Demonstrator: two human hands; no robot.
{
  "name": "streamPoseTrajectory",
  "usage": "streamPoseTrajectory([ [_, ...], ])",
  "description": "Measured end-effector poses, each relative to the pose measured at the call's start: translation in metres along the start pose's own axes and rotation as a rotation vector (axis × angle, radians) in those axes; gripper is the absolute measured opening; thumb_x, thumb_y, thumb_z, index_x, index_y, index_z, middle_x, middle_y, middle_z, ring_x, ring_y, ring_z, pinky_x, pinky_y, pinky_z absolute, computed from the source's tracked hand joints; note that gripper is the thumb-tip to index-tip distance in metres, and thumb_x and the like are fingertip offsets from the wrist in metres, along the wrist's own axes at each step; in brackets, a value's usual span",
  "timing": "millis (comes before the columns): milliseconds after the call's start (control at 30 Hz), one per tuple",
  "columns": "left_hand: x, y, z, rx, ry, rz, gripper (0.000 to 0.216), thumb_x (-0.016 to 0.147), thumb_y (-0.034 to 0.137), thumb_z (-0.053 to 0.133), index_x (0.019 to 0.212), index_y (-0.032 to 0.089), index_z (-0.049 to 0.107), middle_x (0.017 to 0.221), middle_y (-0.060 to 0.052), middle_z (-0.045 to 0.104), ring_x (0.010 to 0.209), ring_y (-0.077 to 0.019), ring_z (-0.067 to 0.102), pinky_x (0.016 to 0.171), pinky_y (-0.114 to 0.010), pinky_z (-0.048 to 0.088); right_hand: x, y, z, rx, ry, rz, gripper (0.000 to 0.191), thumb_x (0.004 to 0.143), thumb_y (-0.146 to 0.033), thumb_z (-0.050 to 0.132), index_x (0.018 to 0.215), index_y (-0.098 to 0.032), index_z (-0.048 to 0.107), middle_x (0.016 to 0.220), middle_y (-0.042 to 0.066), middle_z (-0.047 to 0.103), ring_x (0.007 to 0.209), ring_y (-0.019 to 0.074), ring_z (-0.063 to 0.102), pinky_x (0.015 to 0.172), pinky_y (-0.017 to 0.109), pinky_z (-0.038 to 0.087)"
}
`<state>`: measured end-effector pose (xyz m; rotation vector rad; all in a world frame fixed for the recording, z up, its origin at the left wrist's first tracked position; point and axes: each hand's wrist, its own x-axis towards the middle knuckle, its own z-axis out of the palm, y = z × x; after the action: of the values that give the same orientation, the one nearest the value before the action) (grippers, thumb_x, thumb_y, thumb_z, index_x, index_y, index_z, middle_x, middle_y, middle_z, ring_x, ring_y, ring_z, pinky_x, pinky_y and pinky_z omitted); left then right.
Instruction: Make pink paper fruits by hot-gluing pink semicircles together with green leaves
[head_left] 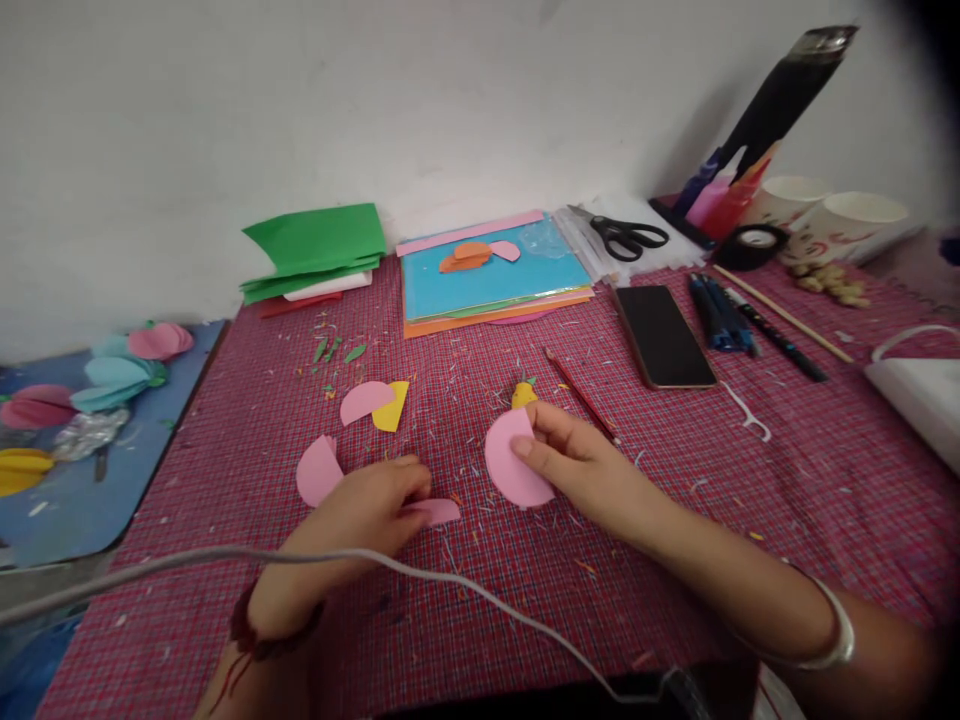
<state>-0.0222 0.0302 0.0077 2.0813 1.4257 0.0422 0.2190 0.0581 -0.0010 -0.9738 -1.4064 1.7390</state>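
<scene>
Through the head view I see my right hand [574, 455] pinching a pink paper semicircle [511, 475] between thumb and fingers, above the checked tablecloth [247, 420]. My left hand [382, 505] pinches a narrower pink piece [445, 511] low over the cloth. Just beside it lies a pink folded half-circle [318, 473]; beyond, a pink half-disc [366, 402] overlaps a yellow paper piece [391, 412].

The left forearm [262, 685] was extended upward from the lower edge of the view, and the left hand [375, 510] was turned with its back upward, the fingers curled and drawn toward the thumb in a pinch. The right forearm [694, 550] was stretched in from the lower right; the right hand [570, 455] was bent inward, its thumb pressed across, its fingers folded behind.
</scene>
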Motion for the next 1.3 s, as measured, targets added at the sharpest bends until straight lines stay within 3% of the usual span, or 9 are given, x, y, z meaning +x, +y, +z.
streamPoseTrajectory([
  [167,0.001,0.012,0.002,-0.72,0.427,-0.11,0.02,0.086,0.036,0.055,0.079,0.019,0.061,0.057,0.004,0.053,0.047,-0.0087,0.044,0.045,-0.021,0.032,0.003,0.002,-0.002,0.02,-0.01,0.028,0.017,0.078,-0.024,0.056,0.093,-0.021,0.047,0.072,-0.004,0.05,0.059,0.0102,0.046,0.053,0.025,0.035],
  [267,0.006,0.014,0.013,-1.005,0.497,-0.142,0.015,0.081,0.033,0.064,0.087,0.019,0.066,0.058,0.003,0.059,0.043,-0.008,0.049,0.042,-0.019,0.038,0.005,0.006,-0.003,0.039,-0.014,0.004,0.019,0.077,-0.022,0.056,0.093,-0.021,0.047,0.072,-0.004,0.051,0.059,0.0101,0.046,0.054,0.025,0.034],
  [500,0.014,0.019,0.021,-1.014,0.627,-0.068,0.01,0.07,0.021,0.073,0.075,0.018,0.064,0.067,0.003,0.063,0.051,-0.0061,0.053,0.046,-0.015,0.044,0.006,0.004,-0.008,-0.004,0.059,-0.081,0.019,0.079,-0.034,0.061,0.077,-0.02,0.048,0.07,-0.003,0.052,0.062,0.0099,0.047,0.057,0.025,0.037],
  [600,0.012,0.024,0.017,-0.998,0.722,-0.107,0.027,0.074,0.022,0.069,0.1,0.024,0.06,0.06,0.007,0.059,0.042,-0.0075,0.05,0.038,-0.016,0.04,0.005,-0.003,-0.013,-0.055,0.116,-0.134,0.026,0.078,-0.036,0.065,0.07,-0.019,0.048,0.068,-0.004,0.049,0.062,0.0091,0.045,0.056,0.024,0.035],
  [700,0.009,0.028,0.014,-0.754,0.674,-0.066,0.03,0.083,0.023,0.057,0.113,0.026,0.062,0.061,0.004,0.058,0.043,-0.0094,0.05,0.04,-0.02,0.041,0.004,-0.007,-0.017,-0.062,0.11,-0.112,0.028,0.08,-0.039,0.065,0.07,-0.018,0.05,0.066,-0.004,0.048,0.061,0.0091,0.044,0.055,0.024,0.034],
  [867,0.008,0.038,0.015,-0.415,0.578,0.114,0.021,0.08,0.02,0.053,0.081,0.023,0.074,0.068,-0.001,0.06,0.061,-0.0141,0.054,0.055,-0.026,0.043,0.002,-0.003,-0.009,-0.122,0.038,-0.127,0.025,0.084,-0.04,0.059,0.075,-0.017,0.053,0.07,-0.002,0.05,0.064,0.0103,0.045,0.059,0.026,0.038],
  [1033,0.015,0.043,0.027,-0.681,0.421,0.024,0.023,0.077,0.031,0.063,0.058,0.017,0.063,0.057,0.001,0.052,0.054,-0.011,0.046,0.05,-0.023,0.037,-0.001,0.0,0.004,-0.151,-0.087,-0.129,0.018,0.085,-0.034,0.058,0.079,-0.017,0.054,0.069,-0.002,0.05,0.063,0.0104,0.046,0.058,0.025,0.04],
  [1133,0.017,0.033,0.028,-0.988,0.502,-0.121,0.025,0.073,0.036,0.069,0.059,0.016,0.062,0.057,0.002,0.055,0.052,-0.0092,0.048,0.048,-0.02,0.039,-0.002,-0.011,-0.01,-0.153,-0.079,-0.189,0.02,0.088,-0.034,0.053,0.099,-0.018,0.053,0.079,0.0,0.055,0.067,0.0119,0.053,0.061,0.027,0.046],
  [1300,0.018,0.014,0.01,-1.277,0.818,-0.29,0.026,0.054,0.03,0.082,0.061,0.017,0.06,0.059,0.004,0.058,0.051,-0.0077,0.052,0.047,-0.017,0.043,-0.012,-0.03,-0.044,-1.028,-0.001,-0.316,0.025,0.083,-0.025,0.06,0.106,-0.017,0.059,0.103,0.01,0.062,0.096,0.0236,0.058,0.086,0.039,0.045],
])
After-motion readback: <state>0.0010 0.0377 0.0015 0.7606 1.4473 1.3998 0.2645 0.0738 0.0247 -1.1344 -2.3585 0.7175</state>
